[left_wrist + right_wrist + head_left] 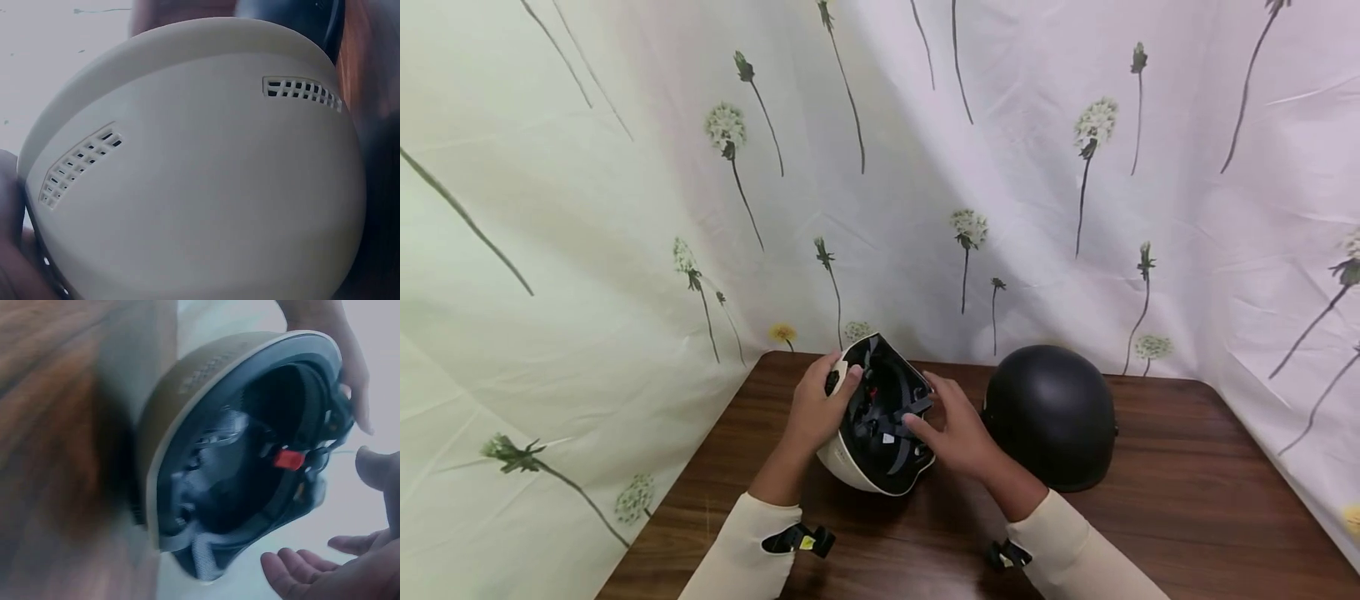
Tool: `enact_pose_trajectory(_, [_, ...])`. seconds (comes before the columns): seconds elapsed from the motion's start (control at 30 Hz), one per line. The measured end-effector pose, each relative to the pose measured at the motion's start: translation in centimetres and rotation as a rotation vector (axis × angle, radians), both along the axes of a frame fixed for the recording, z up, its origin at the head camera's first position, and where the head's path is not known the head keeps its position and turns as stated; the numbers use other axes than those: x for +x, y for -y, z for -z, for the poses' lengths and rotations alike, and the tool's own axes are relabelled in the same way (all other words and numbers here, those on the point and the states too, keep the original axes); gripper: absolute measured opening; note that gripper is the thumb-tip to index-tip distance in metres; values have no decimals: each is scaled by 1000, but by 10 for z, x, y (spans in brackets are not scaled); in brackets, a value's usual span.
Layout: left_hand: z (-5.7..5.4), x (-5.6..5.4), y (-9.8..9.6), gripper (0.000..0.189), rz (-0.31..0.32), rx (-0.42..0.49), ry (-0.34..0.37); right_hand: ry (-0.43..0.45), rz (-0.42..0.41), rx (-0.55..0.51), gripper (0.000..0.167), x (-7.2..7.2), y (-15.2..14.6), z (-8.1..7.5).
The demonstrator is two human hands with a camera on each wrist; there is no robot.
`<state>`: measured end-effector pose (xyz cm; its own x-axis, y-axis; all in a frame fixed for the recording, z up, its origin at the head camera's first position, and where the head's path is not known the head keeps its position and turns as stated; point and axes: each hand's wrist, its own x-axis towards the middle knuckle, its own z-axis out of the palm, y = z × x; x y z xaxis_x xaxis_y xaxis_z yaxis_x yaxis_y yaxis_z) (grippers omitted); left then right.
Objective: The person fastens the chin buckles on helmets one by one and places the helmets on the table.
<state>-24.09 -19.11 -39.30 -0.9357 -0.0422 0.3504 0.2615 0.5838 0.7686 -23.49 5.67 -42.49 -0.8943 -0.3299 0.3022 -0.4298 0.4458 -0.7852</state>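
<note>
A cream helmet (pixel 850 468) is tipped on its side, its dark padded inside facing the right hand. My left hand (pixel 822 404) grips its left rim, thumb over the edge. The right hand (pixel 958 429) is at the opposite rim, beside the dark straps (pixel 895 423); the right wrist view shows this hand (pixel 350 565) with fingers extended and spread, a gap between them and the helmet (pixel 181 406). A red buckle piece (pixel 289 459) shows inside. In the left wrist view the smooth shell (pixel 206 169) with two vent grilles fills most of the picture.
A black helmet (pixel 1051 417) rests dome up on the brown wooden table (pixel 1180 467), just right of my right hand. Behind the table hangs a white curtain (pixel 895 208) printed with dandelions, which also runs along both sides.
</note>
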Motion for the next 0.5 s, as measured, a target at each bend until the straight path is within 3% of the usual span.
enact_pose_trajectory(0.2, [2, -1, 0, 58, 64, 5, -51, -113, -87, 46, 73, -6, 19, -26])
enact_pose_trajectory(0.5, [4, -1, -2, 80, 154, 48, -87, -225, -209, 119, 66, -14, 54, -46])
